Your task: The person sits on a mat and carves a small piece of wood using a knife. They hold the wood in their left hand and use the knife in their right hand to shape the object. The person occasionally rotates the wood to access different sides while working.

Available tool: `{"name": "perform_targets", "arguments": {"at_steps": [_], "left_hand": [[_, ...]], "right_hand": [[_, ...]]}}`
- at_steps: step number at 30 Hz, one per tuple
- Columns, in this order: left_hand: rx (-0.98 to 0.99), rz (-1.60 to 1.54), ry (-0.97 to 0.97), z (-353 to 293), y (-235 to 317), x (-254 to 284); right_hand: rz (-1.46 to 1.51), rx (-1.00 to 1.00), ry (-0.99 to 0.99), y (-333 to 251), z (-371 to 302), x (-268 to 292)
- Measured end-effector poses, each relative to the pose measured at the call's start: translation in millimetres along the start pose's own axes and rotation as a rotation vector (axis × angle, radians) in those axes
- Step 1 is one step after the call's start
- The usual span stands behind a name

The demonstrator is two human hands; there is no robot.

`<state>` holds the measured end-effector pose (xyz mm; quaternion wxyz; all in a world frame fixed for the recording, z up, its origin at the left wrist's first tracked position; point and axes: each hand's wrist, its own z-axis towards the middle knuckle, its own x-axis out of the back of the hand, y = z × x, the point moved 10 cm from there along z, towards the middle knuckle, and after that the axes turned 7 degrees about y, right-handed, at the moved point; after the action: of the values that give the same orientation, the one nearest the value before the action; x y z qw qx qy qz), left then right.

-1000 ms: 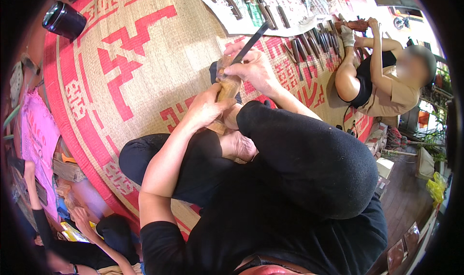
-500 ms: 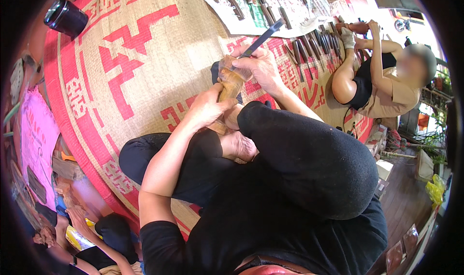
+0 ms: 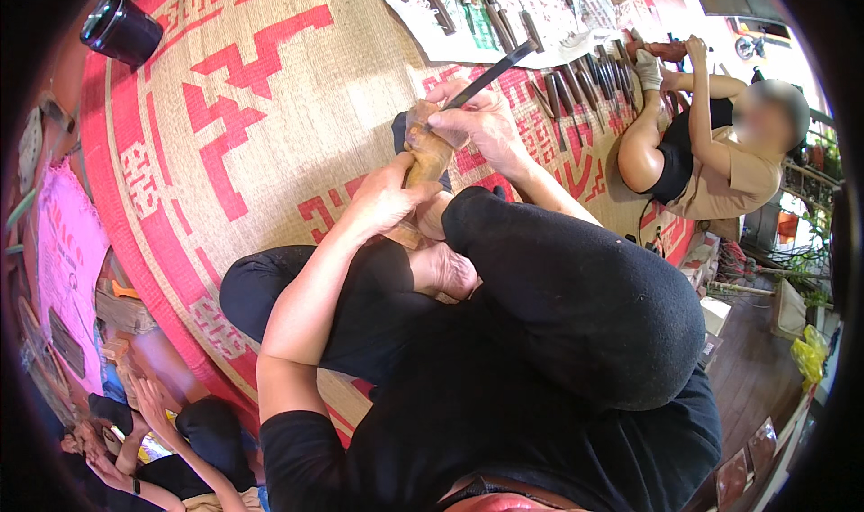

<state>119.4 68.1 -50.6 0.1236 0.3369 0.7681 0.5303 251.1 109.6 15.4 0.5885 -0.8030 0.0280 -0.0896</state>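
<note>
My left hand (image 3: 385, 197) is closed around a brown carved piece of wood (image 3: 432, 155), steadying it above my bare foot (image 3: 444, 271) between my bent legs. At the upper end of the wood, my right hand (image 3: 486, 125) grips a long, flat, dark metal carving tool (image 3: 490, 73). Its far end sticks out up and to the right, and its working tip is hidden by my fingers and too small to make out. Both hands are close together over the wood.
I sit on a red and straw-coloured woven mat (image 3: 270, 152). Several wood-handled tools (image 3: 576, 85) lie ahead right, some on a white sheet (image 3: 450, 49). A co-worker (image 3: 720, 143) sits at right; another person's arm (image 3: 184, 449) shows lower left. A black jar (image 3: 121, 31) stands far left.
The outer end of the flat metal tool has swung slightly down and right in my right hand. My left hand keeps its hold on the wood. The lower-left person's hands have moved.
</note>
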Motion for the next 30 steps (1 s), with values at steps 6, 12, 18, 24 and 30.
{"name": "perform_targets", "arguments": {"at_steps": [6,12,18,24,30], "left_hand": [[0.071,0.018,-0.035,-2.5,1.5,0.3],[0.001,0.012,-0.006,1.7,-0.3,-2.5],[0.116,0.002,-0.057,-6.9,1.1,1.3],[0.050,0.073,-0.061,-1.8,2.5,-0.4],[0.073,-0.049,-0.009,5.9,-15.4,-8.1]], "right_hand": [[-0.201,0.141,-0.054,-7.6,0.6,-8.6],[-0.020,-0.002,0.034,2.2,3.7,7.1],[-0.313,0.136,-0.019,-6.6,-2.3,-9.6],[0.077,-0.077,0.042,16.6,-0.9,7.0],[-0.345,0.446,0.037,-10.1,6.3,-2.7]]}}
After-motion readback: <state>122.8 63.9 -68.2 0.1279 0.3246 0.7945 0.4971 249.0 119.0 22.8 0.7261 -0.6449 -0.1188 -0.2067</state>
